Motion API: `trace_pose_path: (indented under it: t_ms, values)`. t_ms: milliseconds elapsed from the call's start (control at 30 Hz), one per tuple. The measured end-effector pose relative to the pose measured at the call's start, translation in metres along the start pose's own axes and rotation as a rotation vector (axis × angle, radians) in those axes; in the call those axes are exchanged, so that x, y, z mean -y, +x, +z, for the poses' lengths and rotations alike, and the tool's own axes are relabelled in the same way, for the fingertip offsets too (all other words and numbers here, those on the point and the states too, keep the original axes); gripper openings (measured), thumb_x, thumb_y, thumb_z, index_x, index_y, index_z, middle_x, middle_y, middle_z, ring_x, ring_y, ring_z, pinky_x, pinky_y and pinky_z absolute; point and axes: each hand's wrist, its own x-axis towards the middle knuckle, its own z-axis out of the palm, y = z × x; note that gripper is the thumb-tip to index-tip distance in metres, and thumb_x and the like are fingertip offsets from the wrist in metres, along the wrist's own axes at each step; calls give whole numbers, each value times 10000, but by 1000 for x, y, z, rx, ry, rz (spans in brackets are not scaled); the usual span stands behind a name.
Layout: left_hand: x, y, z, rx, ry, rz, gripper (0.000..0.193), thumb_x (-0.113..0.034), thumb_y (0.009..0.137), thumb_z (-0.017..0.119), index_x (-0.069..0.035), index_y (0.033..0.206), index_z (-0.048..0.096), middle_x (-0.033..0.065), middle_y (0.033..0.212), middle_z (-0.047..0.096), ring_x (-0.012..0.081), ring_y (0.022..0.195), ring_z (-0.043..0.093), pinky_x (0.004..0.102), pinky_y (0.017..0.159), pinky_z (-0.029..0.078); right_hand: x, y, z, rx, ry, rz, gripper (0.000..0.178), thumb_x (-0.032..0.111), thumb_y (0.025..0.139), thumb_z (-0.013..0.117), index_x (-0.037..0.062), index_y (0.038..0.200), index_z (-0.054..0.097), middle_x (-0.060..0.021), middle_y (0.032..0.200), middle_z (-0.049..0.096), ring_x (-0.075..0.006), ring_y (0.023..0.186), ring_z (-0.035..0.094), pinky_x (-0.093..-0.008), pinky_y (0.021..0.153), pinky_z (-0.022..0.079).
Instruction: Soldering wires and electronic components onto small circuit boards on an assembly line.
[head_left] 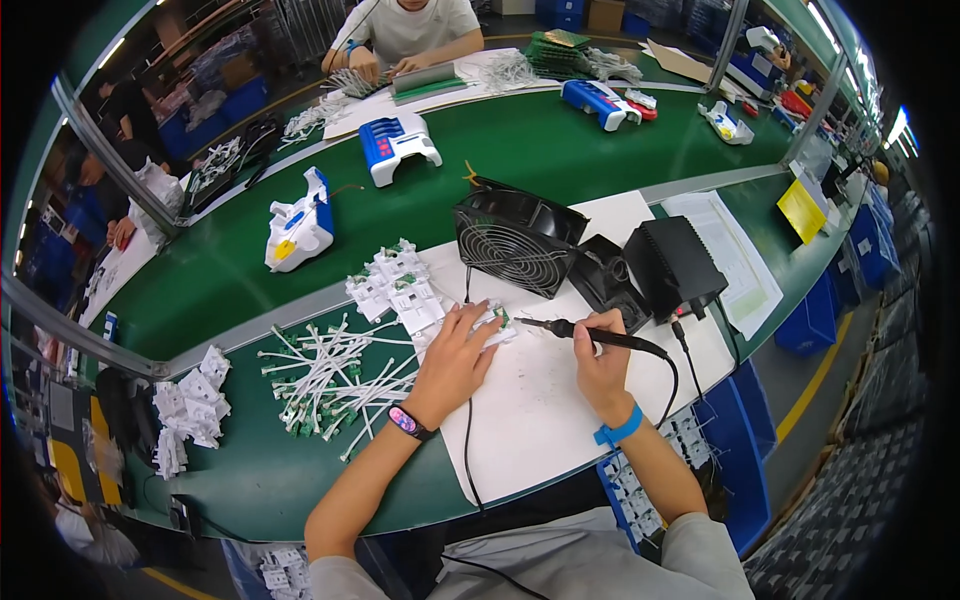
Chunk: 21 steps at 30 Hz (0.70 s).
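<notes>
Currently, the right hand (602, 368) grips a soldering iron (562, 328), its tip just beside a white plastic housing (506, 332) on the white sheet (545, 420), near the black fan (515, 245). The left hand (453, 362) touches that housing, fingers extended; whether it pinches is unclear.

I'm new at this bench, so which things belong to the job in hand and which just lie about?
Seems part of the job:
soldering iron, in the right hand
white plastic part, touched by the left hand
white cables, piled nearby

Apparently just lying about:
blue-and-white housings, farther off
paper sheet, right
</notes>
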Motion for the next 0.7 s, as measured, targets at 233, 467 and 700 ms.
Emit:
trace_pose_path:
  t_ms: [233,467,700]
  values:
    - [-1,1,-3,15,8,-3,400,-56,880,704,-44,1271,624,175,1402,554,412,1275,525,495,1162,396,5,0,-1,30,18,49,124,39,985,638,55,982,515,4,779,560,-34,663,440,-209,590,362]
    - [-2,1,-3,18,10,-7,401,-59,882,701,-42,1276,626,174,1392,562,409,1273,527,495,1158,399,5,3,0,18,5,65,112,47,982,645,52,994,534,5,817,564,-35,684,438,-208,592,361]
    - [0,1,-3,24,-17,-33,389,-76,901,696,-62,1284,633,168,1401,562,401,1296,524,508,1185,360,6,2,1,18,6,43,136,37,978,642,53,969,507,1,754,548,-38,647,441,-215,571,355]
